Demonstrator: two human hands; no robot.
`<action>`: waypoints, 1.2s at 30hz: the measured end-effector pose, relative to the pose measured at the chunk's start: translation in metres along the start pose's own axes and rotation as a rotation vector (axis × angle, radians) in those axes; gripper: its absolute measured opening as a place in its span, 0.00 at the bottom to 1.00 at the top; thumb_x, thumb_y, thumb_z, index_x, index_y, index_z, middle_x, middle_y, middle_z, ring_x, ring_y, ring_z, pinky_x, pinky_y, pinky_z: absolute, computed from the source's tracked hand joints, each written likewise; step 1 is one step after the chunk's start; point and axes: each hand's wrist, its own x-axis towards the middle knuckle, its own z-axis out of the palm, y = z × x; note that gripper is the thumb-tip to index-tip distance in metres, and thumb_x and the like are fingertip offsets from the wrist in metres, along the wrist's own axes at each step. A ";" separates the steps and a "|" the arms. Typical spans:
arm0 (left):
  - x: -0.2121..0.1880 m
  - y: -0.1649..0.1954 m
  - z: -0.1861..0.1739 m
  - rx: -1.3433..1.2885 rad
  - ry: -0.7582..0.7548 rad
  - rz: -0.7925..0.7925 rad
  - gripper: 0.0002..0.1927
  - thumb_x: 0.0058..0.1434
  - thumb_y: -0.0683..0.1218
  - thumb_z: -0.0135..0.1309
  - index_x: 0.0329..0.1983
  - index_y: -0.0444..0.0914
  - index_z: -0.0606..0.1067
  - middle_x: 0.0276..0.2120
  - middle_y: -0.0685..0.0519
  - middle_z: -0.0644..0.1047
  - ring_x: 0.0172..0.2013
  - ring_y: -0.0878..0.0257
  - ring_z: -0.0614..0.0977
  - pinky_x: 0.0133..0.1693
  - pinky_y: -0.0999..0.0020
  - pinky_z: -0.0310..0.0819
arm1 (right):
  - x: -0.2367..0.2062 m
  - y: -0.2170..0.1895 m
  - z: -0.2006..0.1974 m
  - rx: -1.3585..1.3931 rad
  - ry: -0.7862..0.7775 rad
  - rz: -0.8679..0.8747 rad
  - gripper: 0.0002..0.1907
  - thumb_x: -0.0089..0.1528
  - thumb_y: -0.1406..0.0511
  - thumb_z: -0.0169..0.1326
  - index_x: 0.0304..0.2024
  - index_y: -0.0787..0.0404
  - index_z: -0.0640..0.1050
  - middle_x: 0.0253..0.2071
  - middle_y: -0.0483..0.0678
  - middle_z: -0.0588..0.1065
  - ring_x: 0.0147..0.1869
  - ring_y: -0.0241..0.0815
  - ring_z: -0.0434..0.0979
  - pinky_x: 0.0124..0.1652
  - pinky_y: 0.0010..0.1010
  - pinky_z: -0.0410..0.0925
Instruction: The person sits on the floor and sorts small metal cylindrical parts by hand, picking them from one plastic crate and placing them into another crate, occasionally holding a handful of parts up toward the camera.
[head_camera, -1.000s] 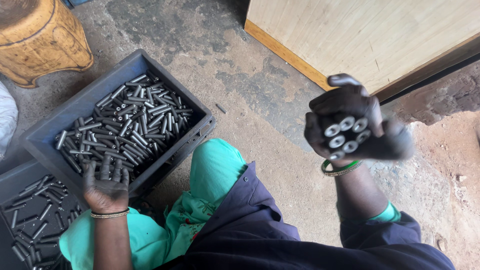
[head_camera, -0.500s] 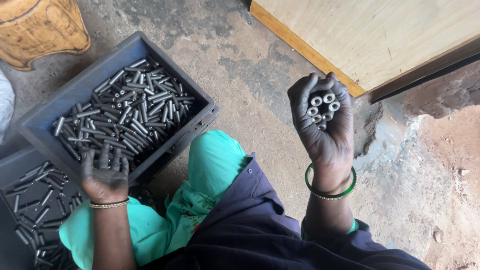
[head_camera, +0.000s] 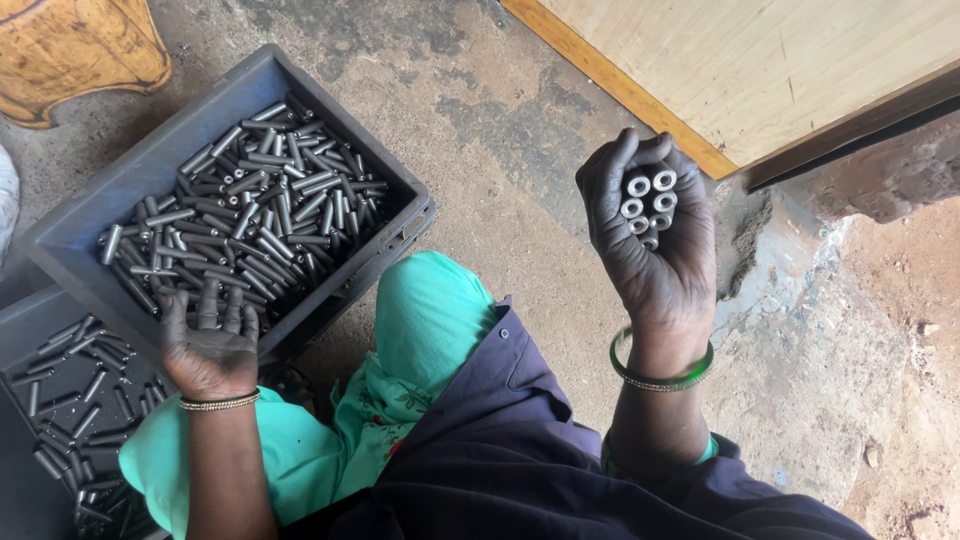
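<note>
Here tubes (head_camera: 648, 208) sit inside right hand (head_camera: 655, 240).

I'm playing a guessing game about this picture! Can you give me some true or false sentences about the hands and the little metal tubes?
1. The right hand holds a bunch of short metal tubes with their round ends showing. True.
2. The left hand is up in the air, away from the crates. False: its fingers reach into the tubes in the upper grey crate.
3. The upper crate is empty. False: it is full of metal tubes.
4. A green bangle is on the right wrist. True.
5. A second crate with tubes sits by the left arm. True.
</note>
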 end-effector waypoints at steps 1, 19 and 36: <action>0.001 0.000 0.000 -0.006 0.001 -0.006 0.41 0.62 0.58 0.61 0.75 0.51 0.57 0.68 0.53 0.70 0.66 0.52 0.71 0.64 0.52 0.62 | 0.002 -0.003 -0.002 0.006 -0.001 -0.014 0.02 0.62 0.77 0.55 0.36 0.74 0.77 0.35 0.55 0.73 0.45 0.44 0.75 0.57 0.40 0.75; 0.014 -0.033 0.010 0.575 0.110 0.209 0.29 0.56 0.57 0.62 0.59 0.51 0.66 0.56 0.53 0.76 0.55 0.57 0.75 0.55 0.56 0.64 | 0.204 -0.016 -0.115 -1.518 -0.188 0.137 0.33 0.63 0.69 0.58 0.66 0.45 0.60 0.56 0.56 0.77 0.57 0.49 0.77 0.54 0.44 0.71; 0.054 -0.131 0.064 2.413 -0.247 -0.003 0.51 0.57 0.53 0.63 0.78 0.60 0.46 0.79 0.54 0.40 0.77 0.43 0.38 0.66 0.27 0.44 | 0.337 -0.214 -0.350 -2.385 0.414 -0.273 0.17 0.63 0.65 0.60 0.54 0.49 0.81 0.42 0.46 0.81 0.42 0.42 0.78 0.43 0.34 0.72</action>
